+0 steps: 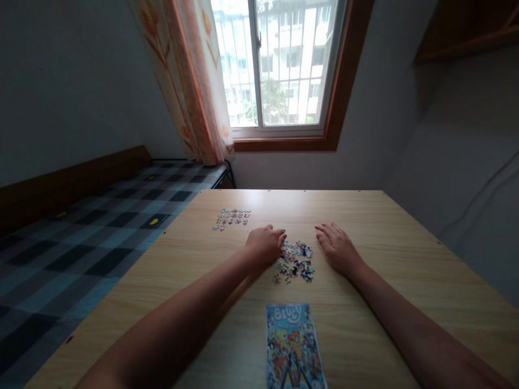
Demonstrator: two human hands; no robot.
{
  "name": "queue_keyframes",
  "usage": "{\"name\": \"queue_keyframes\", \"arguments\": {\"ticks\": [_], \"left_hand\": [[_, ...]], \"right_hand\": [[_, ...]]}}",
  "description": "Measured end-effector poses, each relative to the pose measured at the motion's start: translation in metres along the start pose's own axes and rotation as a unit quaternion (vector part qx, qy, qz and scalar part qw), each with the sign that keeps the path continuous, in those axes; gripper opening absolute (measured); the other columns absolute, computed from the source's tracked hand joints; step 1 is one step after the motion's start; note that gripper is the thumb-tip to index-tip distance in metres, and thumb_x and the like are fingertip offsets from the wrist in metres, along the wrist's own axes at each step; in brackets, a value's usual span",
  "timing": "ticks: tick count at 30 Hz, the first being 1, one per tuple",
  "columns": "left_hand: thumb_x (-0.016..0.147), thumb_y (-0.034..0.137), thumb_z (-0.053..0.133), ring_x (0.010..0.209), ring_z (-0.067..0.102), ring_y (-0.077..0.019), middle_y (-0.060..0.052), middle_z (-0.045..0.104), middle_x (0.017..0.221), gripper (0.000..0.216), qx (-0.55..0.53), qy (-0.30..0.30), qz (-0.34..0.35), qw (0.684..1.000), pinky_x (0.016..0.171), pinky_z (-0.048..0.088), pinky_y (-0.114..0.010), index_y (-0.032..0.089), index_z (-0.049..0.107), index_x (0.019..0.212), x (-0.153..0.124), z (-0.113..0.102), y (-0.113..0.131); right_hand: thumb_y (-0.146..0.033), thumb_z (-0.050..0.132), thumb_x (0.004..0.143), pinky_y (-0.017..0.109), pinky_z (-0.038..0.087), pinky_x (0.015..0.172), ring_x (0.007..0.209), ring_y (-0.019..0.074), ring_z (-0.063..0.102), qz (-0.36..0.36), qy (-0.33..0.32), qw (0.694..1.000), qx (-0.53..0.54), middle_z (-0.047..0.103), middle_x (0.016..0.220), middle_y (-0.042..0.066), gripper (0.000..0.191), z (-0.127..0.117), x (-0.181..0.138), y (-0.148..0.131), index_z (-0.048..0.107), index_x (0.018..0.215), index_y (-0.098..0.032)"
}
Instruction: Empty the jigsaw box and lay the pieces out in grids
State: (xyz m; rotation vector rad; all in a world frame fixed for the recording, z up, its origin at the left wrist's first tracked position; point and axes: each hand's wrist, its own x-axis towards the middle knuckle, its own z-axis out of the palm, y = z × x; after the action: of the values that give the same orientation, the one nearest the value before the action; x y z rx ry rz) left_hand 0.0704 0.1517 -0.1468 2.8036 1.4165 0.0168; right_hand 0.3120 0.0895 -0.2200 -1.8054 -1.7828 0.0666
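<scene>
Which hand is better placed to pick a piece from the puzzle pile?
Likely left: the left hand curls against the puzzle pile; the right hand lies flat beside it.

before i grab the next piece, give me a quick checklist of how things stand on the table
1. Loose puzzle pieces in one pile between the hands, away from the edges of the table: ok.
2. Left hand curled against the pile's left side; whether it grips a piece: cannot tell.
3. Right hand flat on the table right of the pile, holding nothing: ok.
4. Joined pieces lie apart from the pile, farther off to the left: ok.
5. Picture card face up, nearest the person, not covered by either arm: ok.
6. All loose pieces face up: cannot tell, too small.
</scene>
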Motion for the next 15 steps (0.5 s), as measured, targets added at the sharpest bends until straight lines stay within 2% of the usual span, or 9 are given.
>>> {"name": "queue_keyframes", "arguments": {"ticks": [2, 7, 11, 15], "left_hand": [[0.103, 0.047, 0.027, 0.086, 0.067, -0.0230, -0.012, 0.068, 0.102, 0.052, 0.016, -0.003, -0.030, 0.999, 0.073, 0.047, -0.032, 0.023, 0.070, 0.116, -0.018, -0.002, -0.016], [0.102, 0.045, 0.030, 0.090, 0.069, -0.0274, -0.015, 0.071, 0.108, 0.049, 0.069, -0.025, -0.117, 0.990, 0.073, 0.049, -0.035, 0.018, 0.064, 0.126, -0.058, -0.008, -0.063], [0.100, 0.040, 0.036, 0.096, 0.069, -0.0295, -0.017, 0.072, 0.112, 0.046, 0.094, -0.038, -0.168, 0.981, 0.075, 0.050, -0.036, 0.014, 0.061, 0.128, -0.063, -0.010, -0.087], [0.100, 0.041, 0.035, 0.099, 0.069, -0.0299, -0.018, 0.071, 0.115, 0.050, 0.093, -0.028, -0.191, 0.977, 0.077, 0.051, -0.036, 0.011, 0.058, 0.132, -0.056, -0.001, -0.098]], "right_hand": [[-0.040, 0.038, 0.099, 0.051, 0.033, 0.115, 0.139, 0.0300, 0.043, -0.001, 0.004, 1.000, -0.006, 0.058, 0.139, 0.011, 0.043, 0.001, 0.000, -0.001, 0.063, 0.128, -0.020], [-0.038, 0.047, 0.094, 0.055, 0.034, 0.113, 0.139, 0.0344, 0.042, 0.007, -0.001, 0.999, -0.038, 0.057, 0.141, 0.012, 0.042, 0.003, -0.004, -0.007, 0.064, 0.128, -0.021], [-0.037, 0.048, 0.093, 0.057, 0.033, 0.113, 0.140, 0.0358, 0.041, 0.008, -0.015, 0.998, -0.061, 0.056, 0.142, 0.012, 0.041, 0.003, -0.005, -0.008, 0.065, 0.127, -0.021], [-0.036, 0.048, 0.093, 0.058, 0.033, 0.113, 0.141, 0.0358, 0.039, 0.008, -0.031, 0.997, -0.070, 0.055, 0.143, 0.012, 0.039, 0.003, -0.005, -0.007, 0.067, 0.124, -0.022]]}}
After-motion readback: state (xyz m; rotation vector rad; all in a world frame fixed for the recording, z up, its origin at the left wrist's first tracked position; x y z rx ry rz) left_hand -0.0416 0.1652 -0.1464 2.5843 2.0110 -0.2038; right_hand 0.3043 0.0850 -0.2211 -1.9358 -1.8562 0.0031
